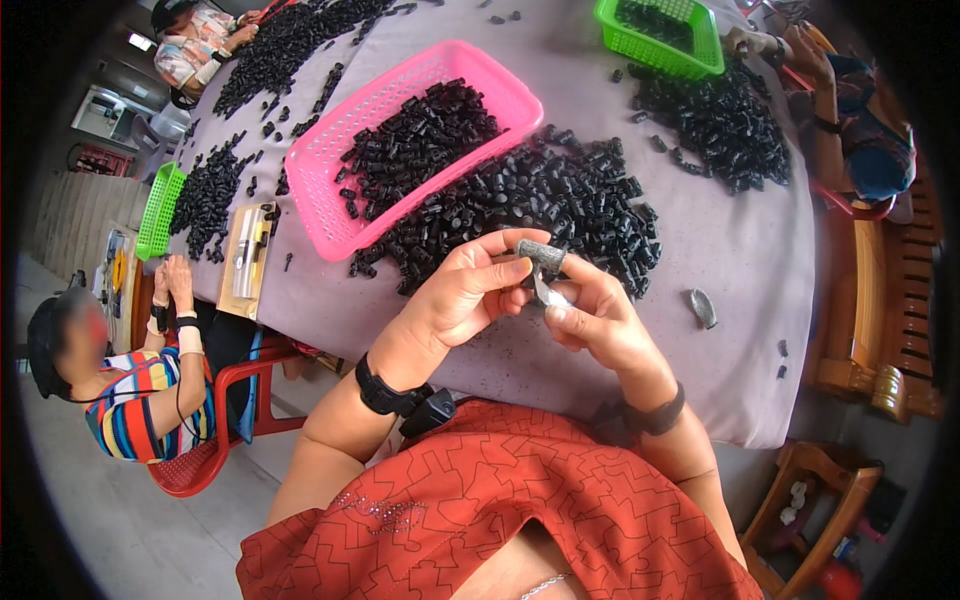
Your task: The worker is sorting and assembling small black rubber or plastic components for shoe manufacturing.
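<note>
FINGER CHECK: CLOSE GRIPS AT THE NEAR RIGHT OF THE PINK BASKET [318, 205]

We find the left hand [452, 300] with thumb and index finger brought together, the thumb tip pressed to a speckled grey cylindrical piece [541, 256]. That piece sits at the near right of the pink basket, above the loose pile of black parts [590, 195]. Its other end meets the right index fingertip; we cannot tell whether it is worn there or merely held.

We record the right hand [608, 322] with its thumb closed against the bent index finger, clamped on a whitish strip [546, 291] that reaches up toward the grey piece. Its remaining fingers are curled and partly hidden.

Right of the pink basket, well apart from it, we note a grey oval piece [703, 309] lying on the tablecloth [742, 385]. Beyond it to the right stands a green basket [672, 62]; to its left, a seated co-worker [150, 400] in a striped shirt has both hands at the table edge.
</note>
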The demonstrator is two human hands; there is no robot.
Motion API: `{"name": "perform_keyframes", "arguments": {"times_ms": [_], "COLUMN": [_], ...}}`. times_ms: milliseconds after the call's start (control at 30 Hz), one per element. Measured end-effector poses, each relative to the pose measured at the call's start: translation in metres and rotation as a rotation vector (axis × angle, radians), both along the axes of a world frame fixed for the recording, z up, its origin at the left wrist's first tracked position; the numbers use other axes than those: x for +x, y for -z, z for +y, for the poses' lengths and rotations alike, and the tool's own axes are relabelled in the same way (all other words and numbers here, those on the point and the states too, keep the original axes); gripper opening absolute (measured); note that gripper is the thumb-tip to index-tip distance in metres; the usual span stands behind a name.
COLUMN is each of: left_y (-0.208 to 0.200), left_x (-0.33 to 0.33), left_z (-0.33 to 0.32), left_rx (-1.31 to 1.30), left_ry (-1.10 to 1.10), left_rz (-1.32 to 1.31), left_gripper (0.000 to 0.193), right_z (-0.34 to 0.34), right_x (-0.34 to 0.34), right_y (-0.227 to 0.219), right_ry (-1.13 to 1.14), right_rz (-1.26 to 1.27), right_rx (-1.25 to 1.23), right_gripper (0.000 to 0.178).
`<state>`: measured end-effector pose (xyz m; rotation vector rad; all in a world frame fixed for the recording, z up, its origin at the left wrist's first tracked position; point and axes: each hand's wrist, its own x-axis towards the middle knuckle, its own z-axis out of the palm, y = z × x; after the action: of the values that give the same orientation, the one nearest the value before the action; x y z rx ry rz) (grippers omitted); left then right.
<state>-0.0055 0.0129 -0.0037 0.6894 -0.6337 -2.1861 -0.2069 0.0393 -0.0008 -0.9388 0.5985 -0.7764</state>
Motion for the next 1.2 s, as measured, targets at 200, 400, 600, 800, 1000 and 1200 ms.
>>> {"name": "perform_keyframes", "arguments": {"times_ms": [200,400,600,800,1000,1200], "left_y": [0.002,0.012,0.014,0.009,0.009,0.013], "left_x": [0.002,0.003,0.001,0.0,0.002,0.0], "left_z": [0.001,0.0,0.001,0.001,0.002,0.003], "left_rx": [0.031,0.078,0.092,0.103,0.074,0.095], "left_ry": [0.017,0.011,0.038,0.005,0.018,0.024], "left_rz": [0.027,0.064,0.132,0.09,0.095,0.128], "left_gripper": [0.038,0.036,0.036,0.037,0.038,0.04], "right_z": [0.001,0.002,-0.001,0.001,0.0,-0.003], "right_x": [0.001,0.004,0.0,0.001,0.002,-0.001], "right_y": [-0.001,0.002,0.006,-0.003,0.0,0.009], "right_ry": [0.025,0.063,0.065,0.025,0.031,0.034], "right_rz": [0.029,0.009,-0.004,-0.043,0.017,-0.035], "right_rx": [-0.015,0.005,0.016,0.002,0.007,0.044], "right_gripper": [0.056,0.048,0.045,0.05,0.052,0.052]}}
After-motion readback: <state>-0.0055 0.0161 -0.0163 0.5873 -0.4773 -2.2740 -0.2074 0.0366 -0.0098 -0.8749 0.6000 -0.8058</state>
